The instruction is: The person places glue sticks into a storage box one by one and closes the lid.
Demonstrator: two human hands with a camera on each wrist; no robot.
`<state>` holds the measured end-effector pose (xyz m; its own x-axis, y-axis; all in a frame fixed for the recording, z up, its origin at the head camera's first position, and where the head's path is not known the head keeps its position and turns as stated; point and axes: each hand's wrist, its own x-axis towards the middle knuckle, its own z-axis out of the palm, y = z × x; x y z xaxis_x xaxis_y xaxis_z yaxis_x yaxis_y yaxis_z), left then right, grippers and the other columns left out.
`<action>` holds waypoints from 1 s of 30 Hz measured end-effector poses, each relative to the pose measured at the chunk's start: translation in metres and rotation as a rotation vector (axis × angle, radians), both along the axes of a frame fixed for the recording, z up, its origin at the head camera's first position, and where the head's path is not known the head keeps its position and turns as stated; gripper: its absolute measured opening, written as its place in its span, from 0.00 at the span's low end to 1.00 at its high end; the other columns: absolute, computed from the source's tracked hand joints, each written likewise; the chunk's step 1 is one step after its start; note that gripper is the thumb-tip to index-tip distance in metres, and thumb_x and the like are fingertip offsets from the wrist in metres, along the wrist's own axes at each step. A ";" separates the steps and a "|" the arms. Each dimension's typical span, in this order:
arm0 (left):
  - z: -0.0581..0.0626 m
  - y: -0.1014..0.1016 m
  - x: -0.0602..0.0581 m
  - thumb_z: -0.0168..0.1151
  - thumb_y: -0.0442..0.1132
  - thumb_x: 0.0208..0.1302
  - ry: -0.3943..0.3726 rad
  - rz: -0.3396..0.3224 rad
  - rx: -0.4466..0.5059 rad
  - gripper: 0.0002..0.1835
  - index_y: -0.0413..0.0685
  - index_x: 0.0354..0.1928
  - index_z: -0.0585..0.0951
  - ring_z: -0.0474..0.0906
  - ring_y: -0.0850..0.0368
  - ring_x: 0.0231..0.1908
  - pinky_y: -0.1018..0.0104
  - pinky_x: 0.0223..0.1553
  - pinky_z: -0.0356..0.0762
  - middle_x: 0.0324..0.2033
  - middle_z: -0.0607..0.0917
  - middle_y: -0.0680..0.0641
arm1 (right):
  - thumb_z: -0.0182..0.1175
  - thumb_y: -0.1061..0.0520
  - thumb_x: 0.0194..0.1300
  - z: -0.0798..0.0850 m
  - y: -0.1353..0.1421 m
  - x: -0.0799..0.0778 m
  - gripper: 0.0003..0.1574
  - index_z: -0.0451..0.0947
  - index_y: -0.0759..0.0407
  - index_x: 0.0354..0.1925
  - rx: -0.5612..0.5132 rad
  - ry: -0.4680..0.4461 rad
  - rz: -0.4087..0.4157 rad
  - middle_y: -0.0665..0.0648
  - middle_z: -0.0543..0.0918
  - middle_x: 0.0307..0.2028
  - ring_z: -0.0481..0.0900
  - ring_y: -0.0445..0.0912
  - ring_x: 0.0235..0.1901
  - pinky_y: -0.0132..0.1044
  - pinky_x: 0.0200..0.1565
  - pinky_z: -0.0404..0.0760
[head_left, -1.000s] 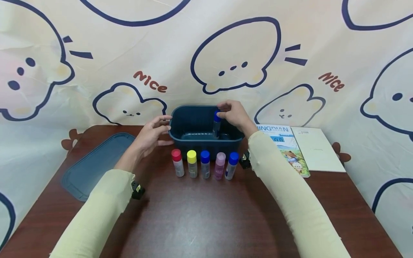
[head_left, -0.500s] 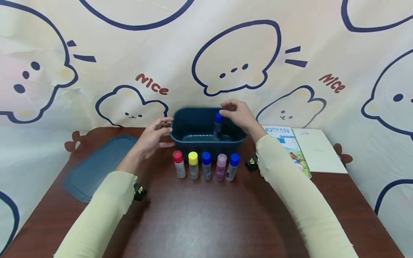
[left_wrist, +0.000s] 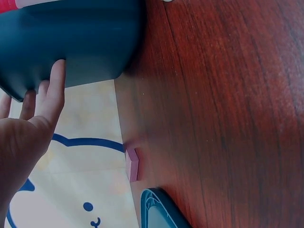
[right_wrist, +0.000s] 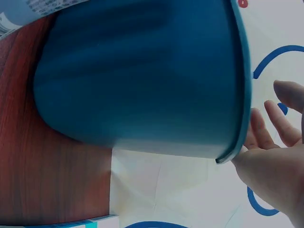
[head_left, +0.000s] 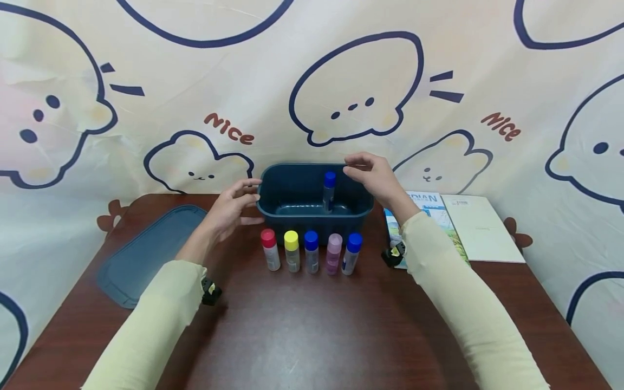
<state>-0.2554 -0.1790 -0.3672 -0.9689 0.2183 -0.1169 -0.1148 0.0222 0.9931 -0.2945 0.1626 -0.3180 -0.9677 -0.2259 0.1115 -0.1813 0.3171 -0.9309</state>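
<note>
A dark blue plastic bin (head_left: pixel 317 223) stands on the table, its open top tilted into my view. Inside it, a small bottle with a blue cap (head_left: pixel 329 190) is upright toward the right. My left hand (head_left: pixel 228 208) rests its extended fingers against the bin's left end. Above the bin's right rim is my right hand (head_left: pixel 372 176), fingers relaxed and holding nothing. In front of the bin stand small capped bottles in a row: a red one (head_left: pixel 270 250), a yellow one (head_left: pixel 292 252), a blue one (head_left: pixel 311 252), a pink one (head_left: pixel 333 254) and another blue one (head_left: pixel 352 254).
A flat blue lid (head_left: pixel 153 254) lies on the table's left. Under the right forearm, a magazine (head_left: pixel 455 238) lies beside a pale booklet (head_left: pixel 482 227). Behind the brown table (head_left: pixel 292 330) hangs a patterned cloth (head_left: pixel 273 92). A small pink block (left_wrist: pixel 132 164) shows in the left wrist view.
My right hand has let go of the blue-capped bottle inside the bin and moved right, toward the rim. My left hand has stayed at the bin's left end.
</note>
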 end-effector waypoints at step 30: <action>-0.002 -0.002 -0.002 0.51 0.37 0.78 -0.003 -0.015 0.042 0.26 0.48 0.74 0.63 0.62 0.32 0.68 0.41 0.50 0.81 0.73 0.59 0.39 | 0.60 0.55 0.75 -0.013 0.025 0.043 0.26 0.72 0.65 0.65 -0.139 -0.016 0.094 0.61 0.78 0.61 0.77 0.52 0.60 0.44 0.64 0.75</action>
